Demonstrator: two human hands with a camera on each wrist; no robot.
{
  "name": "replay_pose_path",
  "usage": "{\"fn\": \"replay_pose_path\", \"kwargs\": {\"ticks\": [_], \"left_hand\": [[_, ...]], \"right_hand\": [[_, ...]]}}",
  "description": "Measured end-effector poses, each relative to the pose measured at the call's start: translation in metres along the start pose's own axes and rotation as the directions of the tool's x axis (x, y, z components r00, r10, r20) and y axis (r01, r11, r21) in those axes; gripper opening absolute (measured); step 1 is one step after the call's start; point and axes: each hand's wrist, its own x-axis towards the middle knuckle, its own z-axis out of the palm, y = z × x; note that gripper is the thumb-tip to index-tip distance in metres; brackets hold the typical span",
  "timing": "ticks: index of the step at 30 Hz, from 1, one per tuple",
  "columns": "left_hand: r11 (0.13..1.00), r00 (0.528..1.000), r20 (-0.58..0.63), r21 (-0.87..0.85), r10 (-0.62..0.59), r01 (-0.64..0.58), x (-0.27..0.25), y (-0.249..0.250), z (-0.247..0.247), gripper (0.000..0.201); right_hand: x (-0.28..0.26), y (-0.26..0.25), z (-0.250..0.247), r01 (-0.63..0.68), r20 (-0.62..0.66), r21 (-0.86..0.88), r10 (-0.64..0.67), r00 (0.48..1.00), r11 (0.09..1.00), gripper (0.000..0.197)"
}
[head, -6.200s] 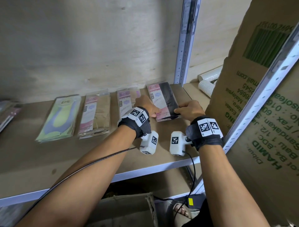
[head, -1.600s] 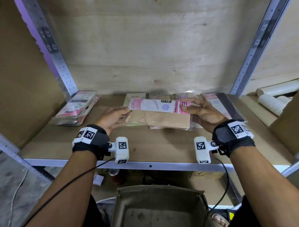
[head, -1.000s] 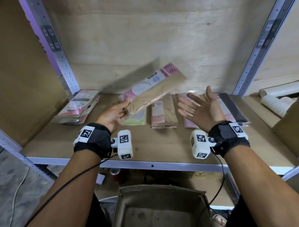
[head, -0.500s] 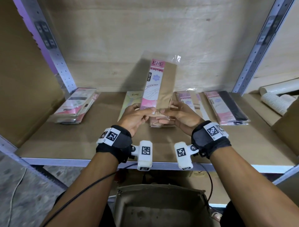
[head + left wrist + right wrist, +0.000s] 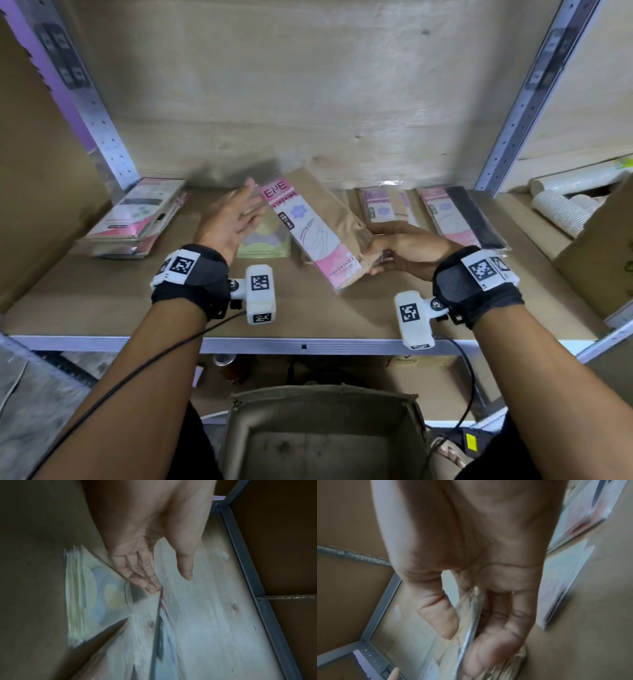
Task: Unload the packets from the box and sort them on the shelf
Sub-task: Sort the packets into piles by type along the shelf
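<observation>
A tan packet with a pink and white label [image 5: 318,236] slants over the middle of the shelf. My right hand [image 5: 375,255] grips its near right corner, and in the right wrist view the thumb [image 5: 436,615] and fingers [image 5: 488,642] pinch the packet's clear edge [image 5: 471,615]. My left hand [image 5: 246,209] is open with straight fingers just left of the packet's top end and holds nothing. Below that hand lies a green packet stack [image 5: 263,243] [image 5: 82,595]. The cardboard box [image 5: 325,435] stands open below the shelf, and no packets show inside it.
On the shelf board [image 5: 102,301] lie a pink and grey stack [image 5: 137,216] at far left, purple-labelled packets [image 5: 383,209] and a black stack [image 5: 459,219] to the right. Paper cups [image 5: 561,205] and a carton [image 5: 599,257] stand beyond the right upright [image 5: 513,113].
Half a second ago both hands held the packet upright by its bottom end. The left hand has let go and opened, and the right hand has tipped the packet down toward the shelf.
</observation>
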Motion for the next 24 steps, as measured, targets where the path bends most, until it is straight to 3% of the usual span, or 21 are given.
{"fn": "replay_pose_path", "kwargs": {"ticks": [4, 7, 9, 12, 21, 24], "left_hand": [[0.990, 0.999, 0.009, 0.140, -0.035, 0.034, 0.003, -0.004, -0.004, 0.054], [0.968, 0.998, 0.041, 0.247, -0.051, 0.039, 0.001, -0.007, 0.000, 0.055], [0.953, 0.998, 0.045, 0.303, -0.033, 0.018, 0.001, -0.010, 0.002, 0.046], [0.933, 0.998, 0.065, 0.359, -0.018, -0.007, 0.002, -0.014, 0.005, 0.021], [0.892, 0.998, -0.060, 0.451, 0.000, 0.027, -0.001, -0.015, 0.019, 0.022], [0.901, 0.996, -0.086, 0.432, 0.003, 0.035, -0.005, -0.016, 0.020, 0.027]], "right_hand": [[-0.011, 0.001, -0.014, -0.034, -0.023, -0.123, 0.032, 0.999, 0.992, 0.033], [-0.016, 0.002, -0.020, -0.047, -0.083, -0.227, 0.029, 0.996, 0.973, 0.051], [-0.017, 0.004, -0.022, -0.053, -0.095, -0.276, 0.028, 0.995, 0.960, 0.056], [-0.019, 0.007, -0.027, -0.074, -0.115, -0.296, 0.041, 0.992, 0.952, 0.046], [-0.018, 0.017, -0.048, -0.035, -0.233, -0.060, 0.020, 0.972, 0.998, 0.014], [-0.018, 0.017, -0.048, -0.011, -0.246, 0.029, 0.018, 0.969, 1.000, 0.020]]}}
